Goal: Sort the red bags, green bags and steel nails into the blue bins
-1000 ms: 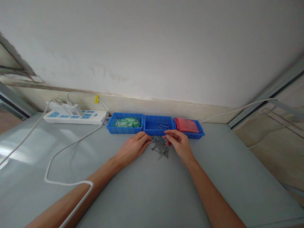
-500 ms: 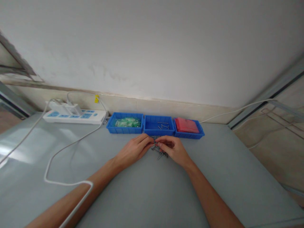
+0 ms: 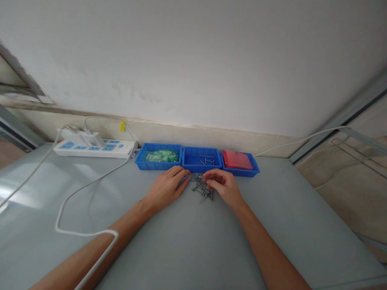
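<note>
A small pile of metal screws [image 3: 201, 189] lies on the grey table between my hands. My left hand [image 3: 166, 186] rests at the pile's left edge, its thumb apart from the forefinger and the fingertips near the screws at the back. From the right, my right hand [image 3: 223, 186] reaches over the pile with bent fingers, and a thin screw [image 3: 200, 177] shows at its fingertips. Just behind stands a blue tray [image 3: 193, 168] with several screws inside.
Left of the middle tray is a blue tray [image 3: 157, 166] of green-and-clear packets; right of it, another blue tray [image 3: 242, 172] holds red packets [image 3: 237, 160]. A white power strip [image 3: 121, 150] lies along the wall. Its white cable [image 3: 86, 233] crosses the table and passes over my left forearm.
My hands, fingertips together over the pile before, have drawn apart. The left hand has moved left with its thumb opened, and more of the screws shows between them.
</note>
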Action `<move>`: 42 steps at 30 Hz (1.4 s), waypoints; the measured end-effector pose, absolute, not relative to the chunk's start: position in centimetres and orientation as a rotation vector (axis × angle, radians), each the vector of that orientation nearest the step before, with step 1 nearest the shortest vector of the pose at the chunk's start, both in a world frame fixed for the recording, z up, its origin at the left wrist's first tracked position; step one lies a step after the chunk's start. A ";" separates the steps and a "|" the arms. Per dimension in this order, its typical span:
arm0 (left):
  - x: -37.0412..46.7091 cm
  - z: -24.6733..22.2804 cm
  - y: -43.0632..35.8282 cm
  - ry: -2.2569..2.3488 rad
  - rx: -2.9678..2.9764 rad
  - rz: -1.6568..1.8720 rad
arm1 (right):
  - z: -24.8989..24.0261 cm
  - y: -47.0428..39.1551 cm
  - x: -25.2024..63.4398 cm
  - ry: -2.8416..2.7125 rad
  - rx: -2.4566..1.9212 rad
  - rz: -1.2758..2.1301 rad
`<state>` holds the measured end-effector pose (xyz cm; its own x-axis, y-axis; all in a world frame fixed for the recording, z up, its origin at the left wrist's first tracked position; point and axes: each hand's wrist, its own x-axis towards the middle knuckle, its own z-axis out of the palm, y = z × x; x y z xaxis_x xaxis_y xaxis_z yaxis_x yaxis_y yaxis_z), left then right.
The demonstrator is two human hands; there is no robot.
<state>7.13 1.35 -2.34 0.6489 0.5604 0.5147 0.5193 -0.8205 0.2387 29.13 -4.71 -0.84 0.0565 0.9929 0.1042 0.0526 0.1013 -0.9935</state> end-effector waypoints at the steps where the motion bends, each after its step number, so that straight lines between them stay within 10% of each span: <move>1: 7.1 -2.5 1.5 0.950 2.800 0.900 | -0.8 -4.7 29.2 -1.226 -1.201 1.064; 42: 7.3 -1.7 0.7 0.754 2.731 0.989 | -0.7 -4.8 29.2 -1.236 -1.178 1.026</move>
